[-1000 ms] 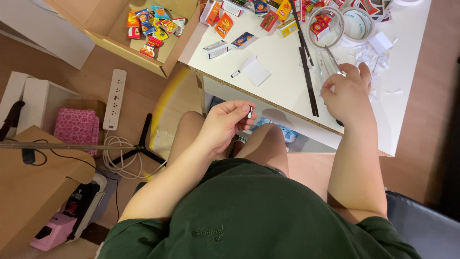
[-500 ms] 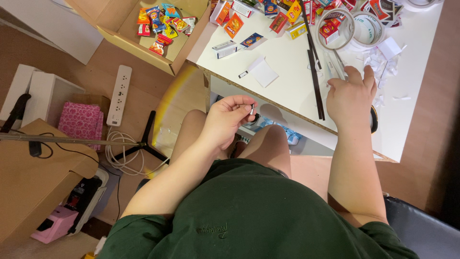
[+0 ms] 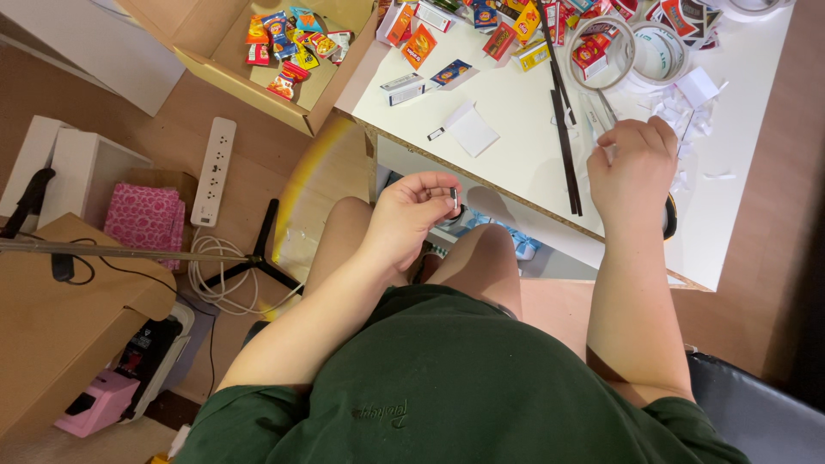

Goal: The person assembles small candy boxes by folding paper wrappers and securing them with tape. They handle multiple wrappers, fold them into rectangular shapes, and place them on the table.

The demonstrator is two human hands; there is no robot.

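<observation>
My left hand (image 3: 411, 215) hovers above my knees, just off the white table's (image 3: 516, 146) near edge, and pinches a small grey-and-white piece (image 3: 453, 198) between thumb and fingers. My right hand (image 3: 632, 167) rests on the table with its fingers curled around something thin that I cannot make out. A long black strip (image 3: 563, 120) lies to its left. Just beyond the hand sit two rolls of clear tape (image 3: 657, 51) and white paper scraps (image 3: 687, 112).
Several small colourful packets (image 3: 490, 21) litter the table's far side, and more fill an open cardboard box (image 3: 284, 43) on the left. A folded white card (image 3: 471, 129) lies mid-table. On the floor are a power strip (image 3: 212, 172), cables, a pink pouch (image 3: 142, 219) and another cardboard box (image 3: 60, 309).
My right hand has slid a little farther onto the table toward the tape rolls. My left hand has stayed above my knees holding the small piece.
</observation>
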